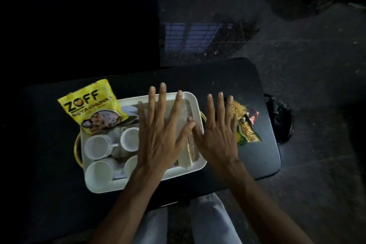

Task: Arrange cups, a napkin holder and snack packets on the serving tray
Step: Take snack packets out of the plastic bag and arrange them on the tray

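My left hand (158,136) spreads flat, grip released, above the white rectangular plastic tray (107,187); my right hand (217,136), equally slack, hovers beside it over the black tabletop (247,89).

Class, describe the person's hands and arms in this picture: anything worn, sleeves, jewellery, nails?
The left hand and right hand are bare: no gloves, rings or watch show. The left forearm and right forearm are uncovered, with no sleeves in view. The nails look short and unpainted. Light grey trousers show between the arms.
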`<state>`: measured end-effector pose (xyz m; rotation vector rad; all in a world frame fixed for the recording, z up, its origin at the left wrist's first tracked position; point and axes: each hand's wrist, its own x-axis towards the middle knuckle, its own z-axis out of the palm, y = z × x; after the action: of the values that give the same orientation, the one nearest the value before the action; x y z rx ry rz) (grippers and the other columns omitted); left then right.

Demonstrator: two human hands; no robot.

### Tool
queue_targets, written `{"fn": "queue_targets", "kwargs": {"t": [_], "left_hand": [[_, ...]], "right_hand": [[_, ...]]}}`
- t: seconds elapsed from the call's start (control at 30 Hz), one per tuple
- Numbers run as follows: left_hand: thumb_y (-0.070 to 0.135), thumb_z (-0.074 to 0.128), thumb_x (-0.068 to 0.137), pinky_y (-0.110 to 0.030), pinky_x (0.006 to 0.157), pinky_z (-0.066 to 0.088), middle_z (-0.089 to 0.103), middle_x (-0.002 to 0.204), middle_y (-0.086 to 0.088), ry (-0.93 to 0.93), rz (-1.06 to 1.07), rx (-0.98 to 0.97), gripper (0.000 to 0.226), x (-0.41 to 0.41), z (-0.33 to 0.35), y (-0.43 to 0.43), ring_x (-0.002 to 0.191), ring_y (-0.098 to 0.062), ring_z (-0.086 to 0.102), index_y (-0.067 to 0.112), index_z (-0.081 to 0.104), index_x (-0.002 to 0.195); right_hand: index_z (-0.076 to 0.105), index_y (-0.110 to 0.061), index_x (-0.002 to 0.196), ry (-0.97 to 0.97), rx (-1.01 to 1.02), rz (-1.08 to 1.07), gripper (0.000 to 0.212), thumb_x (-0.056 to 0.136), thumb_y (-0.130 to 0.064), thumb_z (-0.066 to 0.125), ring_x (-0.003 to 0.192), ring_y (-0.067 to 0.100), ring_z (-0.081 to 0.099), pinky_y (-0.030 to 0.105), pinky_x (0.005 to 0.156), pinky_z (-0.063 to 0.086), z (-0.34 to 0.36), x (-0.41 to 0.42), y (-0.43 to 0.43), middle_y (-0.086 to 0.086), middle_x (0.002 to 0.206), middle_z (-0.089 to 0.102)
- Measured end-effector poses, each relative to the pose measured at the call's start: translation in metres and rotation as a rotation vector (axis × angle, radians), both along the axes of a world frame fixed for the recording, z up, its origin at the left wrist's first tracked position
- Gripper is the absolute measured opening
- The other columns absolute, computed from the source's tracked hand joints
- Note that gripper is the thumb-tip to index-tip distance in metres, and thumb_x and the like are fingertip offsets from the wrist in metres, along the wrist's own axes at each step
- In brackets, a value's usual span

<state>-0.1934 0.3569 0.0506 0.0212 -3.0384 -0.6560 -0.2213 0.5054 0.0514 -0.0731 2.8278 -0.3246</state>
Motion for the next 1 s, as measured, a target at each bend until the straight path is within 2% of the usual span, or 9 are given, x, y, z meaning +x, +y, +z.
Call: {"fn": "queue_targets", "kwargs": {"t": [0.1, 0.2, 0.37, 0.53, 0.67, 0.73, 0.83, 0.9, 1.0], "left_hand": [[0.051, 0.041, 0.103, -0.051, 0.124, 0.012, 0.022, 0.167, -0.016, -0.020, -0.039, 0.033, 0.063, -0.005, 0.002, 0.040, 0.156, -0.035, 0.014, 0.016, 0.037, 0.156], [0.037, 0.055, 0.101, -0.048, 0.118, 0.037, 0.043, 0.158, -0.015, -0.048, -0.071, 0.136, 0.055, -0.010, -0.001, 0.079, 0.148, -0.033, 0.038, 0.012, 0.048, 0.150], [0.026, 0.058, 0.101, -0.037, 0.104, 0.051, 0.054, 0.148, -0.005, -0.252, -0.115, 0.348, 0.056, -0.025, -0.018, 0.123, 0.132, -0.020, 0.054, 0.017, 0.041, 0.153], [0.032, 0.066, 0.096, -0.038, 0.110, 0.044, 0.043, 0.158, 0.000, -0.458, -0.149, 0.339, 0.071, -0.039, -0.042, 0.145, 0.143, -0.020, 0.043, 0.024, 0.032, 0.157], [0.029, 0.072, 0.092, -0.044, 0.109, 0.045, 0.051, 0.152, 0.000, -0.516, -0.134, 0.338, 0.069, -0.045, -0.052, 0.156, 0.137, -0.022, 0.048, 0.026, 0.039, 0.153], [0.028, 0.074, 0.090, -0.044, 0.106, 0.048, 0.057, 0.144, -0.002, -0.498, -0.109, 0.334, 0.064, -0.045, -0.055, 0.158, 0.131, -0.021, 0.053, 0.025, 0.047, 0.148], [0.027, 0.074, 0.090, -0.035, 0.099, 0.051, 0.063, 0.135, -0.001, -0.496, -0.087, 0.382, 0.053, -0.042, -0.059, 0.158, 0.123, -0.019, 0.060, 0.022, 0.056, 0.140], [0.025, 0.074, 0.090, -0.029, 0.092, 0.050, 0.065, 0.131, 0.000, -0.498, -0.070, 0.412, 0.048, -0.040, -0.062, 0.158, 0.118, -0.016, 0.062, 0.023, 0.060, 0.135], [0.023, 0.075, 0.089, -0.016, 0.083, 0.044, 0.067, 0.129, 0.001, -0.497, -0.038, 0.461, 0.046, -0.037, -0.064, 0.156, 0.111, -0.010, 0.062, 0.023, 0.062, 0.133]], "right_hand": [[0.004, -0.020, 0.158, 0.010, 0.008, -0.026, 0.081, 0.093, -0.066, 0.020, 0.151, 0.027, -0.016, 0.054, 0.123, 0.005, 0.004, 0.001, 0.037, 0.007, 0.166, -0.006], [0.012, -0.018, 0.157, 0.005, -0.076, -0.049, 0.078, 0.095, -0.058, 0.036, 0.153, 0.025, -0.010, 0.051, 0.123, 0.009, 0.005, 0.000, 0.076, 0.007, 0.166, 0.004], [0.025, -0.013, 0.153, -0.074, -0.221, -0.022, 0.070, 0.096, -0.039, 0.055, 0.150, 0.024, 0.015, 0.045, 0.118, 0.030, -0.003, -0.001, 0.133, 0.007, 0.161, 0.020], [0.036, -0.008, 0.148, -0.048, -0.344, -0.052, 0.067, 0.091, -0.029, 0.067, 0.135, 0.025, 0.039, 0.030, 0.104, 0.040, -0.014, -0.004, 0.169, 0.011, 0.148, 0.041], [0.047, -0.012, 0.139, -0.089, -0.456, -0.114, 0.059, 0.087, -0.024, 0.072, 0.105, 0.006, 0.050, -0.002, 0.084, 0.033, -0.025, -0.005, 0.186, 0.009, 0.127, 0.058], [0.053, -0.014, 0.133, -0.096, -0.499, -0.168, 0.053, 0.085, -0.023, 0.073, 0.094, 0.002, 0.053, -0.007, 0.074, 0.034, -0.032, -0.003, 0.190, 0.005, 0.121, 0.064], [0.056, -0.015, 0.130, -0.151, -0.572, -0.260, 0.049, 0.086, -0.024, 0.074, 0.097, 0.006, 0.061, -0.005, 0.072, 0.041, -0.042, 0.000, 0.194, 0.001, 0.118, 0.069], [0.059, -0.017, 0.126, -0.185, -0.623, -0.303, 0.044, 0.085, -0.021, 0.075, 0.099, 0.007, 0.066, 0.004, 0.077, 0.048, -0.048, 0.001, 0.194, 0.000, 0.115, 0.071], [0.067, -0.020, 0.112, -0.186, -0.644, -0.315, 0.028, 0.086, -0.017, 0.074, 0.089, -0.002, 0.067, 0.013, 0.076, 0.053, -0.050, 0.000, 0.193, -0.003, 0.104, 0.072]]}}
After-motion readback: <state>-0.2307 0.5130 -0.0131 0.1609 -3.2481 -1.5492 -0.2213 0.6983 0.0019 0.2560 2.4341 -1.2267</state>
